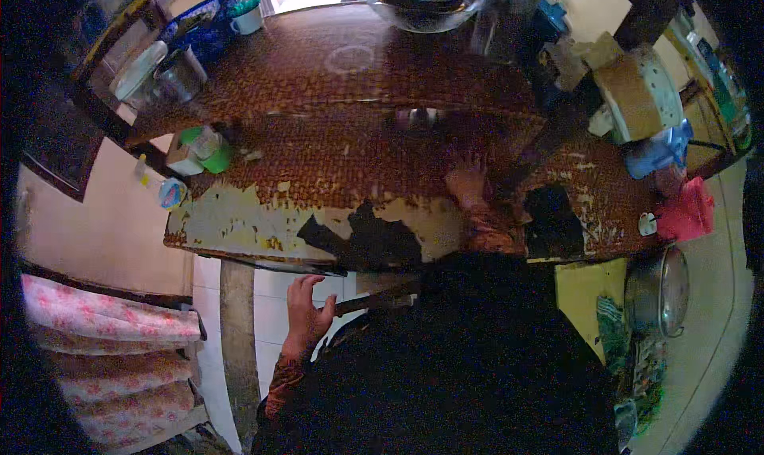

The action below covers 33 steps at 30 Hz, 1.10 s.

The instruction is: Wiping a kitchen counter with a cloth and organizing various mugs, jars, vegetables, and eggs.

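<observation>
My left hand (307, 312) is raised below the table's near edge, its fingers apart and curved. Its thumb is close to the end of a dark, flat bar-like object (373, 301); whether they touch is unclear. My right hand (468, 180), slightly blurred, lies palm down over the brown patterned table covering (334, 151), with nothing visible in it. A black, irregular cloth-like piece (385, 237) lies at the worn near edge, left of my right forearm. Another black piece (552, 222) is to the right of that forearm.
A green cup (216, 158) and a white mug (248, 20) stand on the left. Glass bowls (424, 7) are at the far side. A blue plastic item (656, 154) and a red one (686, 210) are on the right. A metal pot (671, 291) is below; floral fabric (113, 318) hangs left.
</observation>
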Available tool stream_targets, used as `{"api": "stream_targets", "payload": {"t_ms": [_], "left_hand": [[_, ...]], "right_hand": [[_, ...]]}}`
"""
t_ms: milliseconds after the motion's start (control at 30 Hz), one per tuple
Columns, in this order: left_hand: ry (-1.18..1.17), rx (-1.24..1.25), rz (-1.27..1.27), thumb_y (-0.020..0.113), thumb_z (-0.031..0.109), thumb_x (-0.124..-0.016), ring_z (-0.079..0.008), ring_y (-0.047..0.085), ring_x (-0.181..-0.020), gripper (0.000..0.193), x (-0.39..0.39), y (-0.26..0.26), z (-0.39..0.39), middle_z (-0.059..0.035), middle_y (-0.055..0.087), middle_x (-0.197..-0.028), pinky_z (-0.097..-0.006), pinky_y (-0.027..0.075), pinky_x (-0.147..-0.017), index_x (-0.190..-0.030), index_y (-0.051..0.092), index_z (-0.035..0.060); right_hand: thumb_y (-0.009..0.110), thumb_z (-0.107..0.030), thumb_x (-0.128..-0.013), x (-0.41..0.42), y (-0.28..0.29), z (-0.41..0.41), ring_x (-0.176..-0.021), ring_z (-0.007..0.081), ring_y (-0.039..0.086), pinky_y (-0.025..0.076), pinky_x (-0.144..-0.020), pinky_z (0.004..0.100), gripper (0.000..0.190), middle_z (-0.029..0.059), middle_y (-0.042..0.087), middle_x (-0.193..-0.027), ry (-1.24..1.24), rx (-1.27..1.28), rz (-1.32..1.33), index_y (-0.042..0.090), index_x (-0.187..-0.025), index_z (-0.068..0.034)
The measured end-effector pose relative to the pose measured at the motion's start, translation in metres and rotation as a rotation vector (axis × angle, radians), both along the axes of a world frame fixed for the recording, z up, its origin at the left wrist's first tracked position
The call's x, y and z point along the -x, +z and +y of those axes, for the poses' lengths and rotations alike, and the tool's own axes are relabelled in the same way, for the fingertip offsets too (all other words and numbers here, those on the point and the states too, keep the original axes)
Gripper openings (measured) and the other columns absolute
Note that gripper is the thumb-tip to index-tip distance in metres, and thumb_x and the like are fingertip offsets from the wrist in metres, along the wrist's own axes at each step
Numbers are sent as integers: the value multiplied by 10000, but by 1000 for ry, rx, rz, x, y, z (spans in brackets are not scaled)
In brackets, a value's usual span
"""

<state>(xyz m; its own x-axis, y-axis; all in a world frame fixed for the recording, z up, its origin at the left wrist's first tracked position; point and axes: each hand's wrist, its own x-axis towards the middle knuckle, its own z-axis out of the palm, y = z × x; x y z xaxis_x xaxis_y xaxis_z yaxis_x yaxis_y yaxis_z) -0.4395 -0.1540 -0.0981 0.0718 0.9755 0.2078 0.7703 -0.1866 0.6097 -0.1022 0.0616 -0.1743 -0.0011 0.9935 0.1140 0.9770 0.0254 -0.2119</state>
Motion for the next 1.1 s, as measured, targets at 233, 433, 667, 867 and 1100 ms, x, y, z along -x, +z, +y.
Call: {"api": "stream_targets", "payload": {"t_ms": [233, 433, 667, 867, 1100], "left_hand": [[-45, -72, -105, 691, 94, -732, -363, 503, -1053, 368, 21, -16, 6, -171, 556, -1075, -442, 394, -922, -1073, 558, 52], [-18, -108, -144, 668, 74, -761, -355, 505, -1062, 320, 27, 1, 23, -168, 557, -1086, -437, 397, -925, -1064, 570, 47], [82, -118, -134, 636, 43, -769, -351, 510, -1042, 301, 47, -7, 20, -157, 555, -1063, -432, 392, -925, -1059, 555, 36], [203, -139, -164, 637, 50, -770, -348, 510, -1029, 302, 46, -11, 37, -156, 560, -1060, -430, 395, -915, -1059, 549, 41], [207, -199, -107, 630, 71, -779, -349, 515, -1021, 298, 36, -4, 86, -154, 567, -1057, -427, 397, -909, -1066, 551, 46]], "right_hand": [[514, -223, -871, 99, 15, -85, -1331, 363, 323, 166, -1116, 542, 420, 152, 379, -1437, 315, 92, 120, 536, -1286, -162], [483, -281, -893, 76, 6, -62, -1331, 376, 315, 207, -1108, 536, 423, 166, 377, -1436, 169, 59, 208, 530, -1292, -147], [479, -296, -891, 23, -6, -5, -1325, 403, 308, 218, -1090, 570, 435, 204, 381, -1417, -21, 46, 47, 528, -1297, -148], [471, -297, -896, 31, 14, 24, -1327, 414, 298, 206, -1087, 587, 434, 216, 372, -1416, -108, 105, -157, 523, -1300, -148], [433, -283, -919, 161, 15, 34, -1339, 417, 272, 184, -1089, 597, 454, 206, 308, -1454, 279, 102, 18, 455, -1359, -174]]}}
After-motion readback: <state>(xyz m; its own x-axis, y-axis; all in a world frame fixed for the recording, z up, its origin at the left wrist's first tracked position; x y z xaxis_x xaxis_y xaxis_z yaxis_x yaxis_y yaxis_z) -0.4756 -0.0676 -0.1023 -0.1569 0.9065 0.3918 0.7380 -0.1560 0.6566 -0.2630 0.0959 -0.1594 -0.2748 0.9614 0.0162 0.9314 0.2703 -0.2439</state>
